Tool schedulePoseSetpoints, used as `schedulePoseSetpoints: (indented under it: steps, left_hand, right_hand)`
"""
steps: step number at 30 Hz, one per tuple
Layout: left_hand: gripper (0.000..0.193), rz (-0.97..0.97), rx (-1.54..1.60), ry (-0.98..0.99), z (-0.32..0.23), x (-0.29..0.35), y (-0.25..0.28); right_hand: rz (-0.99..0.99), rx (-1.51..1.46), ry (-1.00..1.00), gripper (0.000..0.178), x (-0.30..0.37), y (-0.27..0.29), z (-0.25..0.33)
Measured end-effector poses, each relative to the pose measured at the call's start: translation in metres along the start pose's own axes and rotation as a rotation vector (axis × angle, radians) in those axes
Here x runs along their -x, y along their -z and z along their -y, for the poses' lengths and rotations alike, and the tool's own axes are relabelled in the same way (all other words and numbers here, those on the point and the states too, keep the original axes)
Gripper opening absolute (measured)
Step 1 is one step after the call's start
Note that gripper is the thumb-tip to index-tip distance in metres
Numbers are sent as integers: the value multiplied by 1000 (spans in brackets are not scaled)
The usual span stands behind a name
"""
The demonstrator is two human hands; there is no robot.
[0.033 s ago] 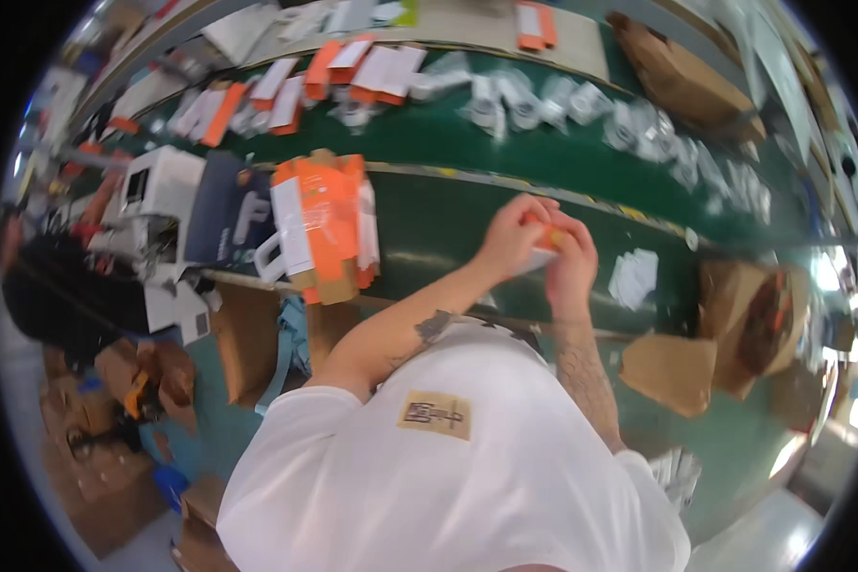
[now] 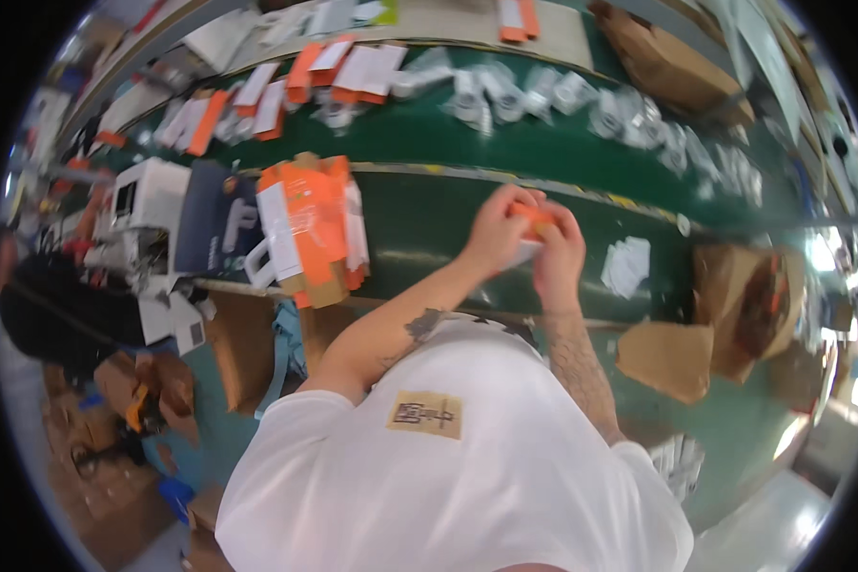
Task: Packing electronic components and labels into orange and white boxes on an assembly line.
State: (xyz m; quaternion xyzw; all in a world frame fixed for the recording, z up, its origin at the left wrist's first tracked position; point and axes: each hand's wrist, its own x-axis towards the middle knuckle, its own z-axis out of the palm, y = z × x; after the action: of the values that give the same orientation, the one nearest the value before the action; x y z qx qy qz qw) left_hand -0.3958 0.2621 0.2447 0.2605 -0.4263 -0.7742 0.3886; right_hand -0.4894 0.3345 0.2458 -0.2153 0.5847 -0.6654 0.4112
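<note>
Left hand (image 2: 495,234) and right hand (image 2: 561,257) grip an orange box (image 2: 529,219) over the table (image 2: 410,229), past its near edge, with room either side.

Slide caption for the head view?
Left hand and right hand hold an orange-and-white item over a green bench, white papers at right.

The orange-and-white piece (image 2: 525,214) I hold looks like smooth card, though blurred. My white shirt (image 2: 515,458) is matt cloth. Mid-frame, the green bench top (image 2: 415,214) is smooth and faintly glossy; clear, shiny plastic bags (image 2: 501,93) line the upper centre, and matt brown paper (image 2: 667,360) sits towards the right.
</note>
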Motion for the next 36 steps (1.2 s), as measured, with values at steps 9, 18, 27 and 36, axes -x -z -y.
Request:
schedulePoseSetpoints:
  steps: [9, 18, 27, 36]
  left_hand:
    - [50, 30, -56, -16, -24, -7, 7]
    - [41, -72, 183, 32, -28, -5, 8]
    - [39, -85, 403, 864, -8, 8, 81]
    - [91, 57, -348, 533, 12, 37, 101]
  right_hand:
    - [12, -198, -22, 42, -1, -24, 18]
    - [69, -275, -20, 23, 8, -37, 40]
    - [200, 143, 232, 22, -7, 1, 17]
    - [-818, 1540, -64, 31, -31, 299, -123]
